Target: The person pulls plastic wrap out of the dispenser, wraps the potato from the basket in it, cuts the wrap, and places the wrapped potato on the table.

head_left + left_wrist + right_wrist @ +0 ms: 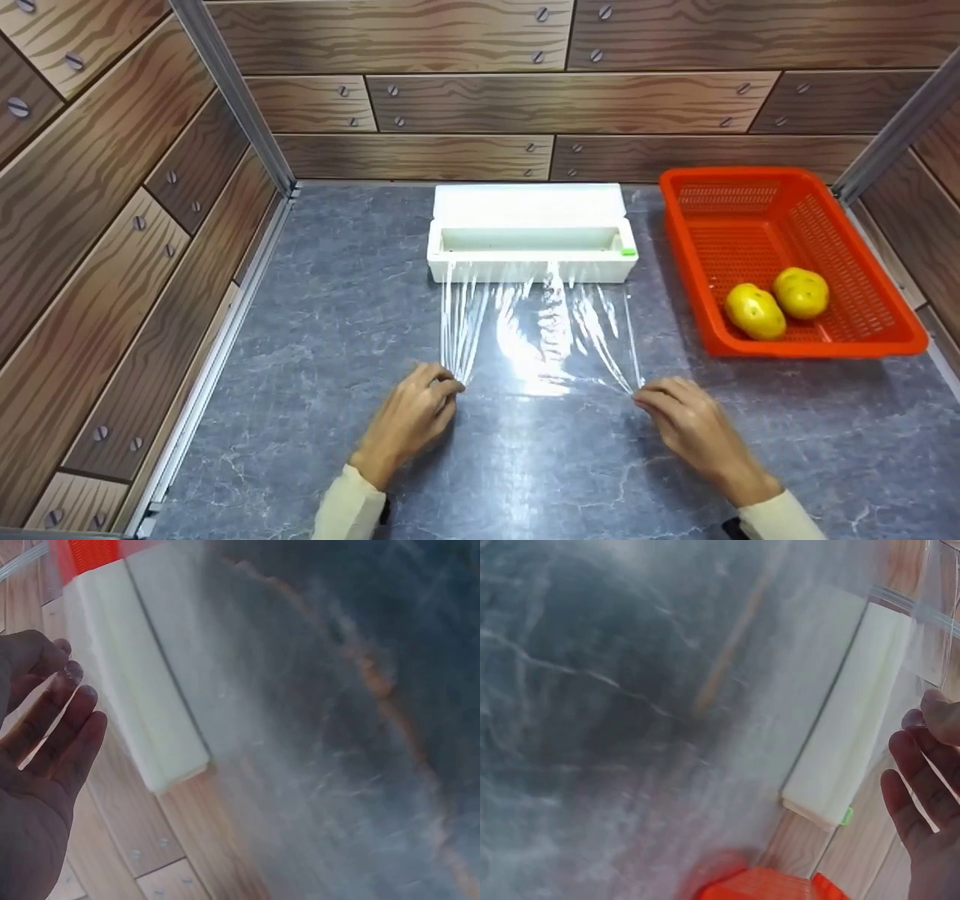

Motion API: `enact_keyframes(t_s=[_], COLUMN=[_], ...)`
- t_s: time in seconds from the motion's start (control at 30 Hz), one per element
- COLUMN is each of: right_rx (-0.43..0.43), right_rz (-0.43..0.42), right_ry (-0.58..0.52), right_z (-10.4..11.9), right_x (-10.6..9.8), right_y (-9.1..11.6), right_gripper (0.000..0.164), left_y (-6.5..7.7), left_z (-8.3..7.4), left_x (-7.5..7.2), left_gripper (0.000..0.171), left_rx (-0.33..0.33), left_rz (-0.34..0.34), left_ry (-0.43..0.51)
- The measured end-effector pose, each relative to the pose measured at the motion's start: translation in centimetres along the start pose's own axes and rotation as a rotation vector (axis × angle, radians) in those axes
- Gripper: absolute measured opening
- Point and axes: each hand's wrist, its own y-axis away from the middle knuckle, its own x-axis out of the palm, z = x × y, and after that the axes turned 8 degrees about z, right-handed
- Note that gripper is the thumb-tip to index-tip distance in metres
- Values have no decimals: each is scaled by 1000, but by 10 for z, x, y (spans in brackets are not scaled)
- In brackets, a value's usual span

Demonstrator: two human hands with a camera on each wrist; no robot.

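A sheet of clear plastic wrap (536, 330) stretches toward me from a white wrap dispenser box (532, 268) whose lid (529, 202) stands raised at the back. My left hand (411, 409) pinches the sheet's near left corner between thumb and fingertips. At the near right corner, my right hand (694, 427) pinches the film in the same way. Creases run from both pinched corners back to the box. In the left wrist view, the left hand (52, 742) has thumb and index finger together, the other fingers loosely bent. The right hand (934, 772) looks similar in its wrist view.
To the right stands a red plastic basket (870, 349) with two yellow potato-like items (755, 311) inside. A small green piece (628, 252) sits on the box's right end. Wood-patterned walls (465, 105) enclose the grey marbled tabletop (337, 300) at the back and sides.
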Motion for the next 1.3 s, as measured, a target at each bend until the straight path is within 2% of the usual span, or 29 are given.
enact_keyframes(t_s=[0.17,0.37,0.43,0.53,0.57,0.67,0.73,0.97,1.2,1.3], right_rx=[15,35,46,54,55,58,55,70,81,86], right_rz=[30,104,126,153,159,172,175,211,237,246], right_ry=[12,27,23,18,17,25,31,36,60,60], right_z=[-2,-3,-4,-4,-5,-6,-6,-6,-6,-6], right_x=[8,15,17,19,20,21,23,25,24,24], right_y=[7,12,13,15,15,16,16,15,14,15], right_gripper=[38,43,33,10,8,22,26,25,25,26], left_y=[4,11,13,14,14,14,14,15,18,17], left_z=[1,2,2,1,1,0,-1,-4,-13,-16], left_x=[10,19,21,23,24,26,28,30,25,23], left_gripper=[15,20,22,24,24,25,25,25,40,40], left_rx=[-5,-10,-26,-48,-54,-68,-71,-85,-109,-121], left_rz=[41,87,112,153,165,194,208,270,333,360], left_ry=[0,-27,-38,-71,-79,-103,-114,-159,-171,-163])
